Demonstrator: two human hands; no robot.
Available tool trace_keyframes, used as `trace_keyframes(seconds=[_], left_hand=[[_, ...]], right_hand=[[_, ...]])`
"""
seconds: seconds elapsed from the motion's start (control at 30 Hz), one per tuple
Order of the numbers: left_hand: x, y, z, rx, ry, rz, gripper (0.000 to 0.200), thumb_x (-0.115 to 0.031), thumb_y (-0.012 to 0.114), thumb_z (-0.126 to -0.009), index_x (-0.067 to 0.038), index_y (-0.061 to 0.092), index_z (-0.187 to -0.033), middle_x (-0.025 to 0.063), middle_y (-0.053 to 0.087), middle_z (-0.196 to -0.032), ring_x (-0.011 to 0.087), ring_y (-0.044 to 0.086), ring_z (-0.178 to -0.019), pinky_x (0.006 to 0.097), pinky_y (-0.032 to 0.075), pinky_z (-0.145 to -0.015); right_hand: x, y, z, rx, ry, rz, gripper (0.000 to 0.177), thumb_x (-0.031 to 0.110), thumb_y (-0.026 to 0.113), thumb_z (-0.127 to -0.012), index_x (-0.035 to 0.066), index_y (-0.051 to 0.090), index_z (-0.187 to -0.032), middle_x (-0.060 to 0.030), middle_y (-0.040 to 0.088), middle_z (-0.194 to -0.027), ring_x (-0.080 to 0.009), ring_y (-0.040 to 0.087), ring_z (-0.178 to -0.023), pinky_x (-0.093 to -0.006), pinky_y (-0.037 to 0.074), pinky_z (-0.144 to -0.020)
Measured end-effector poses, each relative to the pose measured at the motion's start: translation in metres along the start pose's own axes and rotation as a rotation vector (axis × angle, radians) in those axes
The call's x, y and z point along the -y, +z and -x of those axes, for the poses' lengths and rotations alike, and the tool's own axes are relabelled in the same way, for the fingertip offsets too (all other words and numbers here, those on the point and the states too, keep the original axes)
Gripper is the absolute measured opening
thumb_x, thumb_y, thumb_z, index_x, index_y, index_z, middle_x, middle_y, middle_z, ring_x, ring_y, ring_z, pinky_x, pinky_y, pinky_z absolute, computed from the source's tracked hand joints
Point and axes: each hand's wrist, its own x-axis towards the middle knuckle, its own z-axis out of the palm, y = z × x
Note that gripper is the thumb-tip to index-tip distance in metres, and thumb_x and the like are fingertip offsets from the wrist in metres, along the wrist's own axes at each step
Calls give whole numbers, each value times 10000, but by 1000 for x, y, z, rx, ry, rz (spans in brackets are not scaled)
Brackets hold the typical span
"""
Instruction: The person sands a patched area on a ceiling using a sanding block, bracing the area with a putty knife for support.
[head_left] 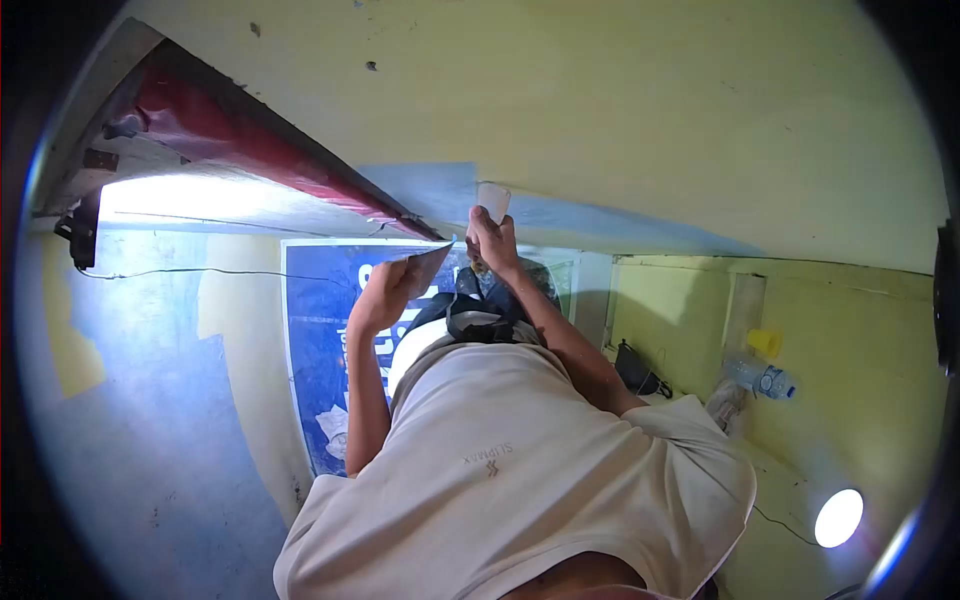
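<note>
Shirt [520, 450] at six o'clock; at twelve, right hand [492, 243], curled shut, grips a pale slab [494, 198], probably light, best held low; at nine, left hand [383, 296], fingers bent, pinches a seemingly stiff plate [430, 268].

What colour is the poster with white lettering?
Blue. The poster behind your left hand shows best in the head view, the only one.

I see matt cloth on the shirt [540, 430], glossy, plastic-looking red sheet [240, 130] (creased, too), clear plastic bottle [765, 379]. Pale block [494, 197] looks smooth; flat piece [430, 268] looks matt, material unclear.
</note>
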Motion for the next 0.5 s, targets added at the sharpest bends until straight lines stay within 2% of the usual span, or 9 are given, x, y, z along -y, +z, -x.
trace_keyframes(seconds=[0.07, 0.2, 0.33, 0.43, 0.5], left_hand=[[4, -2, -2, 20, -23, 23, 247, -160, 562, -958, 84, 553, -917, 165, 451, -680, 207, 372, -651, 406, 409, -588], [-16, -6, -2, 42, -111, -150, 270, -177, 576, -952, 90, 565, -911, 170, 471, -672, 204, 393, -632, 410, 420, -588], [-8, -1, -3, 9, -117, -54, 270, -169, 583, -953, 93, 570, -884, 172, 462, -661, 203, 390, -628, 415, 417, -589], [-2, -5, -6, 44, -88, -20, 257, -161, 574, -953, 87, 570, -887, 163, 462, -668, 190, 399, -641, 410, 421, -593], [-3, -7, -5, 37, -98, -68, 253, -166, 575, -953, 83, 561, -912, 161, 464, -678, 191, 402, -652, 406, 422, -602]], right_hand=[[-2, 2, -2, -20, -28, -1, 540, 436, 645, -989, 88, 496, -604, 9, 477, -507, -100, 467, -411, -284, 363, -409], [-6, -7, 0, -37, 63, 71, 557, 428, 617, -1007, 103, 465, -581, 19, 458, -498, -81, 447, -422, -275, 350, -421], [0, 0, -3, -6, -111, 51, 556, 431, 632, -998, 107, 451, -584, 31, 448, -501, -83, 438, -416, -276, 338, -412], [-1, -6, 2, -17, 98, 40, 530, 409, 622, -1010, 101, 467, -608, 40, 448, -509, -73, 427, -427, -275, 329, -424], [-7, -3, -2, -40, 59, 67, 520, 422, 630, -1003, 103, 474, -623, 30, 456, -518, -78, 430, -426, -274, 333, -420]])
